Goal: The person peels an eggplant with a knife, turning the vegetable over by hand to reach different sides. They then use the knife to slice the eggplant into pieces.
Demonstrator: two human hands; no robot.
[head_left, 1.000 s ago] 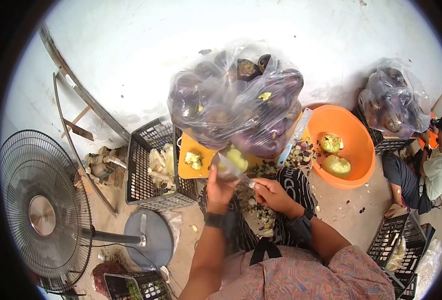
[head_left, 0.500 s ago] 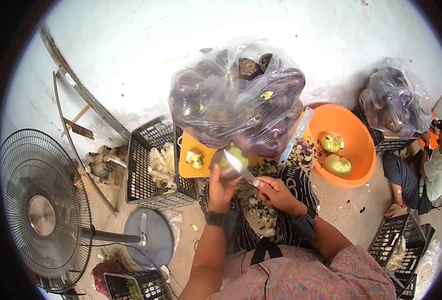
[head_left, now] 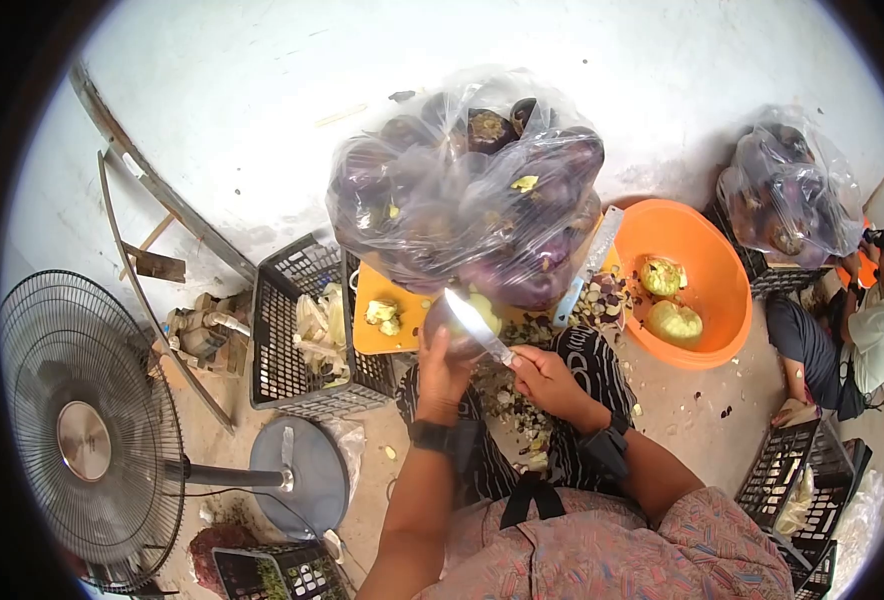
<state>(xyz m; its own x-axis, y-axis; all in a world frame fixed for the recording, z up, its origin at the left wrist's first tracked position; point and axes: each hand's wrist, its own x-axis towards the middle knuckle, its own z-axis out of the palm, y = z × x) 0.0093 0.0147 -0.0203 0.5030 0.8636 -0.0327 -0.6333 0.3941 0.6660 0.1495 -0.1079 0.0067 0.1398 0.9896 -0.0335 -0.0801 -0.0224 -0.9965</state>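
Observation:
My left hand (head_left: pixel 443 377) is closed around a partly peeled eggplant (head_left: pixel 444 328), its pale flesh showing at the upper right. In my right hand (head_left: pixel 554 383) is a knife (head_left: pixel 474 324), gripped by the handle, its bright blade lying across the eggplant. Just beyond stands a clear plastic bag of dark purple eggplants (head_left: pixel 462 200) on a yellow board (head_left: pixel 370 308). Pale trimmed pieces (head_left: pixel 383 316) lie on the board's left end. To the right of the bag rests a cleaver (head_left: pixel 594 262) with a light blue handle. Peelings (head_left: pixel 510 410) litter the floor between my legs.
An orange basin (head_left: pixel 732 300) at the right holds two peeled eggplants (head_left: pixel 673 322). A black crate (head_left: pixel 282 300) with scraps stands left, near a large fan (head_left: pixel 87 440). Another bag of eggplants (head_left: pixel 788 190) and a seated person (head_left: pixel 877 335) are at far right.
The view has shifted slightly. The knife and eggplant stay together between my hands, with the blade still against the flesh; only a small movement of the hands shows.

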